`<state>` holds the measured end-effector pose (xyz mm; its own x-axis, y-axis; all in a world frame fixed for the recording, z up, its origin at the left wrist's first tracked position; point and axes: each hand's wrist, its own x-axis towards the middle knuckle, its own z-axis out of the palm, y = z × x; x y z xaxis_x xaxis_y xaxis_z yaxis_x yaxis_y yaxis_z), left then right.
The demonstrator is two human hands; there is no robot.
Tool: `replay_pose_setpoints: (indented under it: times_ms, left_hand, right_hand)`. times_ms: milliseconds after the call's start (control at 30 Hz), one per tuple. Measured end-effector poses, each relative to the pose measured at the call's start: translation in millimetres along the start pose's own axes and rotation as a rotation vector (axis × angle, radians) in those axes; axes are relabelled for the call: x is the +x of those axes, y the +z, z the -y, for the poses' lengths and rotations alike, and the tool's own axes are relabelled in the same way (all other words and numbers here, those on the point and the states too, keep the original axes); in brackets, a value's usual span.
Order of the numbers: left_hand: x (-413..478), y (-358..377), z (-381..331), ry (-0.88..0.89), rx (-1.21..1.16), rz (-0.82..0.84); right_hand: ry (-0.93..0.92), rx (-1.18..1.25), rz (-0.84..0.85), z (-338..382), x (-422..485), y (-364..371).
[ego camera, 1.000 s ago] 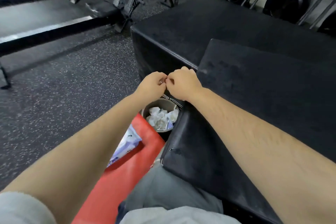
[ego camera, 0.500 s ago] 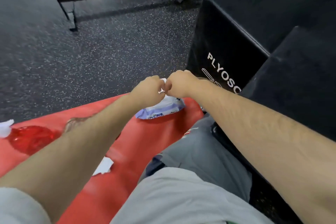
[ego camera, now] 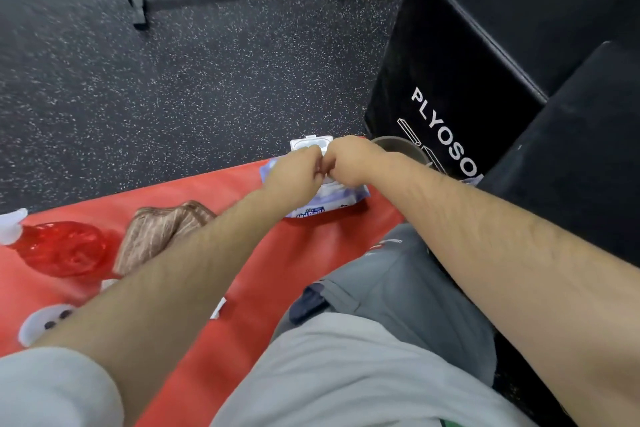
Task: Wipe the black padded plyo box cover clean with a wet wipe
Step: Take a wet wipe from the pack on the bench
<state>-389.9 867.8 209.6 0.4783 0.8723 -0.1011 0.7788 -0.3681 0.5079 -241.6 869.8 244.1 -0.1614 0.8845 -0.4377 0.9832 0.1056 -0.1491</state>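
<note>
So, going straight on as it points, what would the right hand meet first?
Most likely the left hand: its knuckles seem to touch the right hand, above the wipe pack.

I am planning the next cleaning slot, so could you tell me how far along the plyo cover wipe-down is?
Looks done: the wet wipe pack on the red mat has its flip lid open. In hand: the left hand and right hand meet over its opening, fingers curled; whether they hold a wipe is hidden. Left: no wipe touches the black padded cover, so wiping it remains.
</note>
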Motion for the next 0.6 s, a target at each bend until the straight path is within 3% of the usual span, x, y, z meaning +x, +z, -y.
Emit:
replay_pose_setpoints:
  times_ms: [233, 400, 600]
  left_hand:
    - [-9, -4, 14, -0.087, -0.161, -0.110]
    - [-17, 0, 25, -0.073, -0.172, -0.079]
    - [-8, 2, 31, -0.109, -0.203, -0.032]
  right_hand:
    - [-0.060, -0.091, -0.092, 14, 4, -3]
    - [-0.179, -0.299, -0.130, 29, 2, 1]
    - [-0.220, -0.443, -0.061, 34, 11, 12]
